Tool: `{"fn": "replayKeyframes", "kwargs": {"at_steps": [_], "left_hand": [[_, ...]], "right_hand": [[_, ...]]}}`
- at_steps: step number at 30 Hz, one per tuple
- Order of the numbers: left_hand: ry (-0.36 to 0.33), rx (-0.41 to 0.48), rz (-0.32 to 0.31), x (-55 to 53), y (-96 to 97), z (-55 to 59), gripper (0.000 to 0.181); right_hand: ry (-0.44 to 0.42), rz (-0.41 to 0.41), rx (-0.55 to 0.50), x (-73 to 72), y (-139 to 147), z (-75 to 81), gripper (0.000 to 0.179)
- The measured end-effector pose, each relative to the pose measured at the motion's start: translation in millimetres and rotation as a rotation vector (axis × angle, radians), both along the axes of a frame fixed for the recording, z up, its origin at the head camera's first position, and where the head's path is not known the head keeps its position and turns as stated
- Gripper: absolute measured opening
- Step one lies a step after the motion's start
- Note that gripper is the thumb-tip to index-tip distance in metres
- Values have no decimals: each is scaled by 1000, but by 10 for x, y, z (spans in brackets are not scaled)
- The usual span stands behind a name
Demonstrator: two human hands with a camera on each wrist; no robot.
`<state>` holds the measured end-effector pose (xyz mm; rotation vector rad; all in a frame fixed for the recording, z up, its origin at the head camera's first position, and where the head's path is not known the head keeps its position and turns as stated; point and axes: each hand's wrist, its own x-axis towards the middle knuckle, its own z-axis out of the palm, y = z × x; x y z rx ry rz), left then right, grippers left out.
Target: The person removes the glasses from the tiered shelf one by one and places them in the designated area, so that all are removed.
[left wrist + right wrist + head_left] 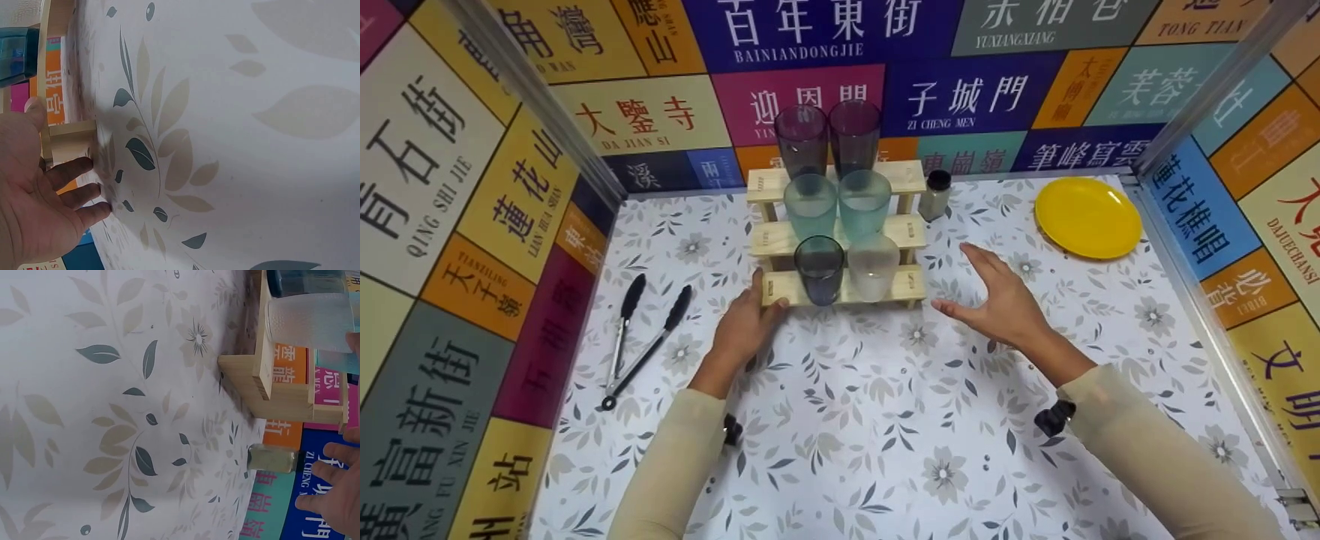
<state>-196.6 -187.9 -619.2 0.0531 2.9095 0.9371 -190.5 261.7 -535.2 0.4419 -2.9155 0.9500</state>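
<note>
A three-step wooden rack stands at the back middle of the table. My left hand grips the left end of its lowest step; in the left wrist view the thumb lies on the edge and several fingers extend below. Apart from the rack's right side, my right hand is spread and holds nothing. On the lowest step stand a dark grey cup and a frosted clear cup. Two teal cups occupy the middle step, two purple cups the top one.
Black-tipped tongs lie spread at left. A small black-capped jar stands right of the rack, and a yellow plate lies at the back right. Printed panels wall the table at the back and sides.
</note>
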Motion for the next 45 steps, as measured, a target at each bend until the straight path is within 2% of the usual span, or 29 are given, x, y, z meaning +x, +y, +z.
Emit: {"fn": "replayKeyframes", "kwargs": {"at_steps": [4, 10, 11, 13, 17, 18, 22, 29, 38, 45], "left_hand": [[9, -7, 0, 4, -4, 2, 90], [28, 11, -9, 9, -2, 8, 89], [47, 4, -10, -3, -19, -37, 90], [49, 15, -9, 1, -17, -36, 91], [34, 22, -3, 0, -14, -41, 92], [12, 33, 2, 10, 5, 2, 90], [4, 19, 10, -3, 2, -15, 90], [4, 30, 12, 10, 15, 6, 89], [-8, 28, 27, 38, 30, -9, 88], [-7, 22, 31, 14, 29, 12, 88]], "right_hand": [[-36, 14, -56, -74, -78, -14, 106], [-47, 50, -107, -156, -207, -40, 105], [-46, 57, -121, -166, -229, -43, 104], [-40, 67, -155, -188, -273, -55, 103], [-46, 77, -258, -235, -361, -96, 101], [-50, 78, -286, -246, -383, -106, 101], [-89, 81, -395, -288, -475, -143, 98], [-122, 115, -500, -322, -649, -167, 99], [-101, 113, -492, -372, -898, -190, 101], [-84, 74, -408, -418, -1034, -155, 105]]}}
